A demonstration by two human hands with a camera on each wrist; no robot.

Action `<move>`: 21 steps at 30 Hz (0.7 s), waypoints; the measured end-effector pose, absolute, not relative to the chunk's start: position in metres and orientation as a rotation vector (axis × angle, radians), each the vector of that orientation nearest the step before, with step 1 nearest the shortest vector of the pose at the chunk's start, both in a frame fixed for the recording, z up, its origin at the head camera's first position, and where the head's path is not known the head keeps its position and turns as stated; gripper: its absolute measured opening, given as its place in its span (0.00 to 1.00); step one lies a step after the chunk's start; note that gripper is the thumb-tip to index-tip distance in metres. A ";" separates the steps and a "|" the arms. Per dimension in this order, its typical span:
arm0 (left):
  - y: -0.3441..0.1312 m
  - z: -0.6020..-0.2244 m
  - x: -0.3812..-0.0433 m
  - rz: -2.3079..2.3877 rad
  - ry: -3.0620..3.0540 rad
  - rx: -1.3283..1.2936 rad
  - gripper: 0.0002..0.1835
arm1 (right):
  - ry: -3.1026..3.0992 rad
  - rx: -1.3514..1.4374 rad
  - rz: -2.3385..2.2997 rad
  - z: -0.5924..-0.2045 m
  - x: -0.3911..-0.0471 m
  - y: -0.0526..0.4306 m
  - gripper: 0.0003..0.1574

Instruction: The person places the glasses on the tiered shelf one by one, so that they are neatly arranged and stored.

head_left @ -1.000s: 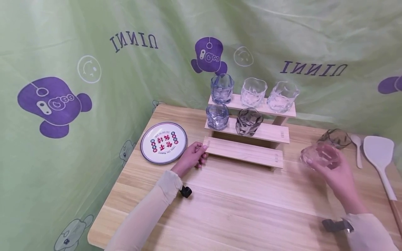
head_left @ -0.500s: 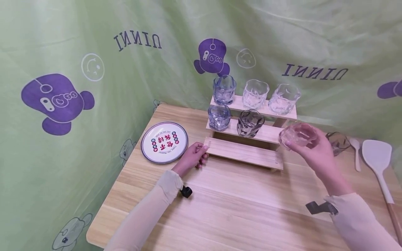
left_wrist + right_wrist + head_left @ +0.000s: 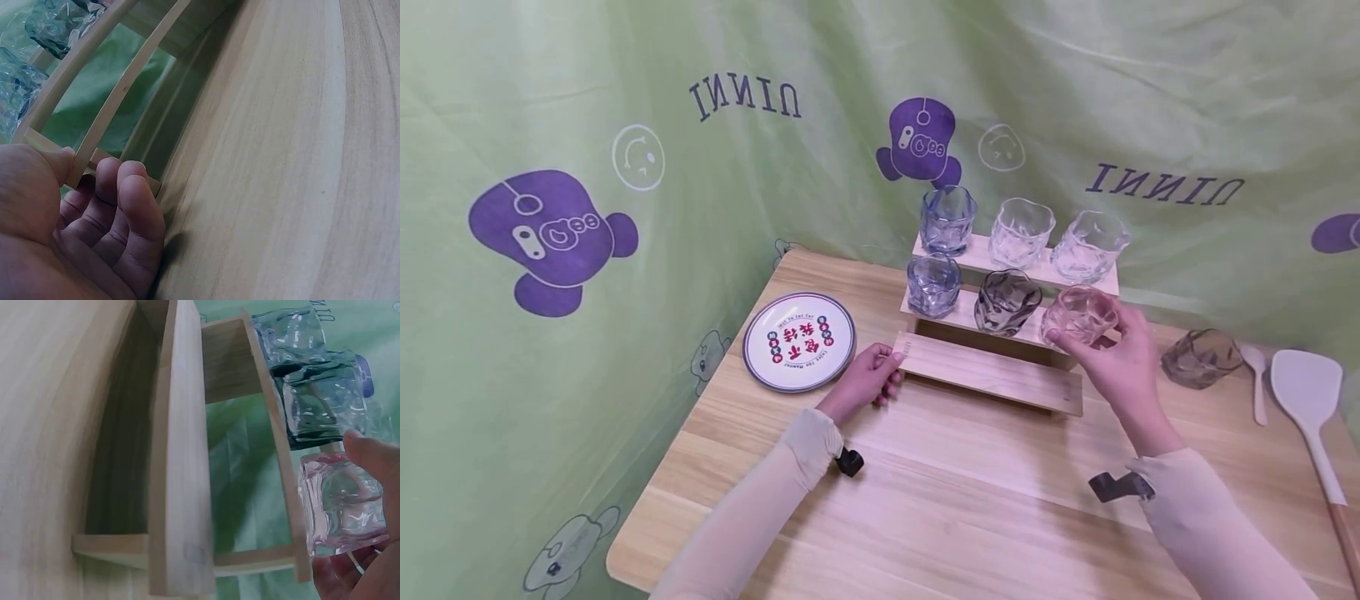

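A three-step wooden rack [image 3: 988, 374] stands on the table. My left hand [image 3: 867, 375] grips the left end of its lowest step; in the left wrist view the thumb lies over the board [image 3: 119, 94] with fingers curled below. My right hand [image 3: 1122, 367] holds a pink glass [image 3: 1078, 313] upright at the right end of the middle step. The right wrist view has the pink glass [image 3: 347, 503] level with that step's surface; whether it bears on it I cannot tell. Beside it on the step are a dark grey glass [image 3: 1007, 302] and a blue glass [image 3: 933, 286].
On the top step stand a blue glass [image 3: 947, 221] and two clear glasses, one in the middle [image 3: 1021, 233], one at right [image 3: 1088, 247]. A brownish glass [image 3: 1201, 358], a small white spoon [image 3: 1257, 383] and a white spatula [image 3: 1306, 392] lie right. A plate [image 3: 799, 342] sits left.
My right hand has carried the pink glass leftward, from near the brownish glass to the right end of the middle step. The left hand keeps its grip on the lowest step.
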State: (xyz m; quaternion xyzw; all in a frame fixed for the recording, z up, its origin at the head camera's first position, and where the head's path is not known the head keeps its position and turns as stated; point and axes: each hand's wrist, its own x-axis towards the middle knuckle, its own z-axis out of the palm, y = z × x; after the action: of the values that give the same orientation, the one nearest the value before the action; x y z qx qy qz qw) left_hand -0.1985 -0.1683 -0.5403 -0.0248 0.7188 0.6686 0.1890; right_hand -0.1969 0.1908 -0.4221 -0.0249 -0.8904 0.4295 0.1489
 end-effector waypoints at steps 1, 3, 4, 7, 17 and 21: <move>-0.168 -0.540 -0.199 1.877 2.019 -0.069 0.20 | -2.549 -0.088 1.229 -0.424 -0.197 0.191 0.48; -0.167 -0.540 -0.199 1.873 2.019 -0.069 0.20 | -2.524 -0.115 1.256 -0.427 -0.198 0.190 0.49; -0.166 -0.539 -0.199 1.871 2.018 -0.070 0.20 | -2.498 -0.124 1.302 -0.428 -0.198 0.189 0.49; -0.165 -0.537 -0.198 1.867 2.019 -0.076 0.20 | -2.432 -0.141 1.430 -0.431 -0.199 0.188 0.56; -0.166 -0.532 -0.198 1.854 2.014 -0.071 0.20 | -2.404 0.001 1.538 -0.433 -0.197 0.217 0.55; -0.169 -0.531 -0.198 1.854 2.008 -0.082 0.20 | -2.177 0.169 1.702 -0.435 -0.191 0.247 0.35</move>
State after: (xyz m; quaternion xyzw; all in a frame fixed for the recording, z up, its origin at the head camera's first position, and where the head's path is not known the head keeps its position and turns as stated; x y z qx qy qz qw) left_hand -0.1978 -0.1691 -0.5308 -0.0295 0.7192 0.6640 0.2025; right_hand -0.1915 0.2465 -0.4355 0.0599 -0.7728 0.6041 0.1853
